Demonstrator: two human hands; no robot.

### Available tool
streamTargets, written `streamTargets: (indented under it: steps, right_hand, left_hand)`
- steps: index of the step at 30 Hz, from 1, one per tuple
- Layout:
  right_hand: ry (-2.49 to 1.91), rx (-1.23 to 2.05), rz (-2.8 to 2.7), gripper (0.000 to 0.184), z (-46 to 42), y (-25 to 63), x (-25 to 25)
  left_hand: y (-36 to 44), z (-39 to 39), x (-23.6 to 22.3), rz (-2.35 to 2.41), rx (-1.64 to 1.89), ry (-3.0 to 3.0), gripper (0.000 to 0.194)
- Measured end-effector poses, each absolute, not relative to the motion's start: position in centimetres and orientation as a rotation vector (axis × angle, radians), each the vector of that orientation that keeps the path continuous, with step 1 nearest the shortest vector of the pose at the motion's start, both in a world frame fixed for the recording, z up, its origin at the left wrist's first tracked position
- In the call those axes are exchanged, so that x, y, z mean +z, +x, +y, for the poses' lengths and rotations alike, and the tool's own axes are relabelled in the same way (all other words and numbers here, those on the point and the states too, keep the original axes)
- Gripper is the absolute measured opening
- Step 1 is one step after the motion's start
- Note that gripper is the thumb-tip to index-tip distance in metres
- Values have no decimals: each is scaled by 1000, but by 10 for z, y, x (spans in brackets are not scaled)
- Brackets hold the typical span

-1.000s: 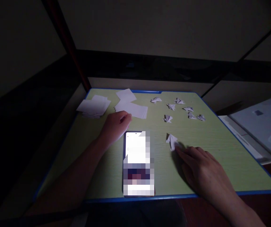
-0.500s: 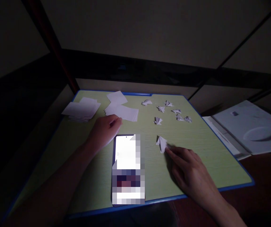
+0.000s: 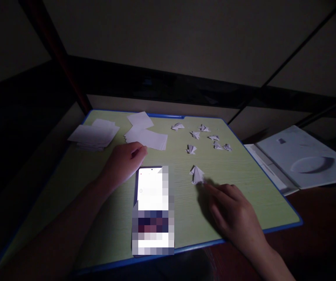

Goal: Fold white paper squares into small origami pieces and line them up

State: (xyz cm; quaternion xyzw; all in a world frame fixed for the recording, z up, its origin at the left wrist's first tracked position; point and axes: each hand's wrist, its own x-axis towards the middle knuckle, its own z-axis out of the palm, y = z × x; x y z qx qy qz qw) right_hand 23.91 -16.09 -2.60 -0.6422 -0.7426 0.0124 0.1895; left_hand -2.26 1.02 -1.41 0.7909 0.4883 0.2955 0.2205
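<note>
A small folded paper figure [image 3: 197, 175], pleated like a fan and shaped somewhat like a frog, lies on the green tabletop. My right hand [image 3: 233, 210] is just to its right, index finger stretched toward its near right corner and the other fingers bent under. The fingertip is at the paper's edge; whether it touches I cannot tell. My left hand [image 3: 127, 158] rests in a loose fist on the table, beyond the lit phone [image 3: 153, 191] and close to the loose white sheets [image 3: 153, 139]. Nothing shows in the fist.
Several smaller folded paper figures [image 3: 191, 149] lie scattered at the back right. A stack of white paper [image 3: 94, 132] sits at the back left. Blue edging [image 3: 285, 226] rims the table [image 3: 244, 171]. Off its right side lies a large white box [image 3: 299, 156]. The surroundings are dark.
The folded paper figure has turned and now points more squarely away from me, with my right fingertip drawn slightly back from it. My left hand stays put. The whole view has shifted slightly.
</note>
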Motion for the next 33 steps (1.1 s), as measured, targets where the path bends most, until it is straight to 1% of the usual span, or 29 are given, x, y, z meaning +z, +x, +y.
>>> streamTargets:
  steps: [4, 10, 16, 20, 23, 25, 28, 33]
  right_hand:
    - [-1863, 69, -2110, 40, -158, 233, -33]
    - [-1798, 80, -2045, 34, -159, 233, -32]
    - [-1855, 77, -2059, 37, -158, 231, -33]
    - [-1810, 49, -2038, 31, -157, 233, -32]
    - [-1806, -30, -2019, 26, -150, 237, -28]
    - [-1815, -75, -2052, 31, -142, 240, -24]
    - [-1748, -59, -2201, 36, -128, 243, -18]
    - [-1710, -9, -2390, 37, -114, 245, -10]
  left_hand:
    - [-23, 11, -15, 1346, 814, 2163, 29]
    - [-21, 9, -15, 1347, 842, 2188, 30]
    - [-20, 9, -14, 1347, 826, 2152, 30]
    - [-20, 9, -15, 1343, 828, 2164, 29]
    - [-20, 9, -15, 1356, 835, 2184, 30]
    - [-20, 8, -15, 1356, 828, 2184, 31]
    - [-19, 8, -14, 1343, 840, 2178, 32]
    - [-20, 7, -14, 1338, 860, 2179, 31]
